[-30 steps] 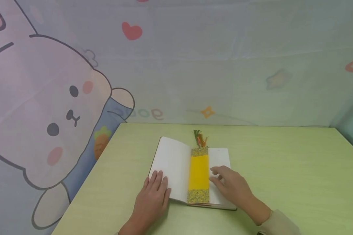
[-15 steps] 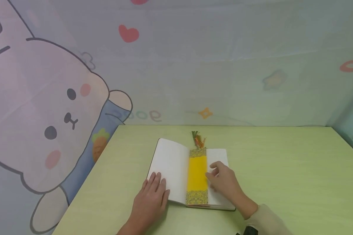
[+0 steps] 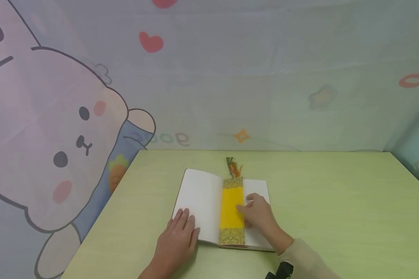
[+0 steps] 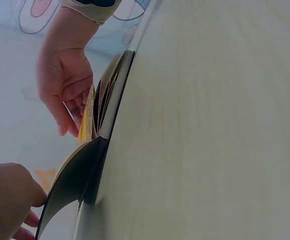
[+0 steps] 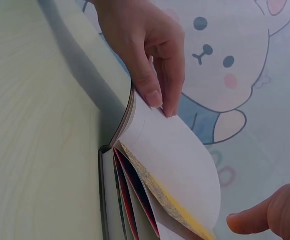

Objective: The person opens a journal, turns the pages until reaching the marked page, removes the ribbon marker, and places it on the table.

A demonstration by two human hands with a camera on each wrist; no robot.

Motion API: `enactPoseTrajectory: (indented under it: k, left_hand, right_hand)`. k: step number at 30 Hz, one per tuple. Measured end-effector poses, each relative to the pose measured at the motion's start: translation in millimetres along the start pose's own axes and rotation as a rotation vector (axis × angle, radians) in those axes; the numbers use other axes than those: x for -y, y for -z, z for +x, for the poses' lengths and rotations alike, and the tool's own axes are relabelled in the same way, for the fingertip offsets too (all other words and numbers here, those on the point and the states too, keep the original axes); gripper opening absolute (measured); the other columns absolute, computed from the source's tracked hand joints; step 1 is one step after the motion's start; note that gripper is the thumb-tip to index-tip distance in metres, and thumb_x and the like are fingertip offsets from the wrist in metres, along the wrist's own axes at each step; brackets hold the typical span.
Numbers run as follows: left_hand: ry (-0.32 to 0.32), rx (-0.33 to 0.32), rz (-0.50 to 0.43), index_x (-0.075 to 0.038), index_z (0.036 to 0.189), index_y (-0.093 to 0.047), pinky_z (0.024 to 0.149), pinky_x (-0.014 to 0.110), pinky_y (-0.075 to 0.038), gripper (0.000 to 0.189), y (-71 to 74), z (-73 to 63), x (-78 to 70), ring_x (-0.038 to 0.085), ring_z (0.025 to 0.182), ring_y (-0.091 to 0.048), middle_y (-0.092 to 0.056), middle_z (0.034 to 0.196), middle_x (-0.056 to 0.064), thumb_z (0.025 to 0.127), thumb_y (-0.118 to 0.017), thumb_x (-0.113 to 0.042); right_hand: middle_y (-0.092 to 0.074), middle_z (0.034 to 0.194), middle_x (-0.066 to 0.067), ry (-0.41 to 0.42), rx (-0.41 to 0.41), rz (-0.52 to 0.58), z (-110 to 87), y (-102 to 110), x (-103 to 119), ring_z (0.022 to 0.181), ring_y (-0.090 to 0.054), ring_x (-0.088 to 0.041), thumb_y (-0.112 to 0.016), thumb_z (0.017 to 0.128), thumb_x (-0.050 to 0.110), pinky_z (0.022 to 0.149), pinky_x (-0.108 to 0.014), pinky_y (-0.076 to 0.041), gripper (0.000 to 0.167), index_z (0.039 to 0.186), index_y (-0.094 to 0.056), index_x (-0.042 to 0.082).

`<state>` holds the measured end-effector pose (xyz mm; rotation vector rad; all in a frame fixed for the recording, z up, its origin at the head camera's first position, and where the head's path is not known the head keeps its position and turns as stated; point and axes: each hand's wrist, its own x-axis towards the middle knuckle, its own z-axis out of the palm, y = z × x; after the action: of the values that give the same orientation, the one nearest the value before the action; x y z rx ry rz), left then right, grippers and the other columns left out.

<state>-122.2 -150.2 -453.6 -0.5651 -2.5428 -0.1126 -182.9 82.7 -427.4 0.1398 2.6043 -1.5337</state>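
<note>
An open notebook (image 3: 199, 197) with blank white pages lies on the table, its left side raised. Along its inner fold lies a yellow bookmark (image 3: 232, 207) with patterned ends and a tassel (image 3: 233, 168) of green and orange threads past the far edge. My left hand (image 3: 177, 240) rests with straight fingers on the lower left page. Over the right page, my right hand (image 3: 260, 217) has loosely bent fingers, and its thumb overlaps the bookmark in the head view. The right wrist view shows that thumb (image 5: 252, 220) apart from the bookmark.
The pale green table (image 3: 335, 201) reaches back to a printed cloth (image 3: 279, 77) hanging behind it. A large cartoon rabbit (image 3: 66, 131) covers the cloth's left side. A dark band (image 3: 283, 269) sits at my right sleeve.
My right hand has moved left over the right page, so its thumb now overlaps the bookmark. My left hand stays on the left page. The whole view has shifted slightly.
</note>
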Motion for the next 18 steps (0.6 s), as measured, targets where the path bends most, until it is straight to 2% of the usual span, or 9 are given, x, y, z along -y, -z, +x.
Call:
enactPoseTrajectory:
  k: [5,12,15,18]
  left_hand:
    - [0.005,0.003,-0.001,0.003,0.105,-0.066,0.081,0.049,-0.05,0.034,-1.9,-1.2,1.7,0.035,0.109,-0.057,-0.061,0.114,0.021,0.084,-0.066,-0.024]
    - [0.029,0.043,-0.022,0.002,0.107,-0.066,0.088,0.045,-0.048,0.036,-2.7,-1.3,4.3,0.034,0.111,-0.056,-0.061,0.116,0.02,0.086,-0.064,-0.027]
    - [0.041,0.06,-0.032,0.001,0.107,-0.066,0.088,0.044,-0.048,0.035,-1.7,-1.2,4.2,0.034,0.112,-0.055,-0.061,0.117,0.02,0.087,-0.063,-0.028]
    - [0.047,0.074,-0.035,0.001,0.107,-0.066,0.088,0.044,-0.048,0.035,-0.4,-1.5,4.0,0.034,0.112,-0.056,-0.061,0.117,0.02,0.087,-0.063,-0.028]
  right_hand:
    - [-0.061,0.089,-0.014,0.031,-0.006,-0.035,0.3,-1.8,4.6,0.059,-0.056,-0.016,-0.068,0.081,0.011,0.052,-0.028,-0.05,0.045,0.116,-0.052,-0.011]
    - [-0.06,0.087,-0.012,0.093,-0.024,-0.062,1.1,-3.6,11.9,0.069,-0.056,-0.02,-0.07,0.078,0.006,0.056,-0.029,-0.051,0.041,0.115,-0.054,-0.006]
    - [-0.06,0.091,-0.013,0.078,-0.021,-0.033,3.4,-5.1,11.2,0.074,-0.057,-0.022,-0.07,0.078,0.005,0.059,-0.03,-0.052,0.041,0.115,-0.054,-0.005]
    - [-0.062,0.097,-0.016,0.041,-0.012,0.058,6.5,-6.7,7.6,0.079,-0.059,-0.023,-0.068,0.077,0.003,0.062,-0.031,-0.053,0.042,0.116,-0.054,-0.004]
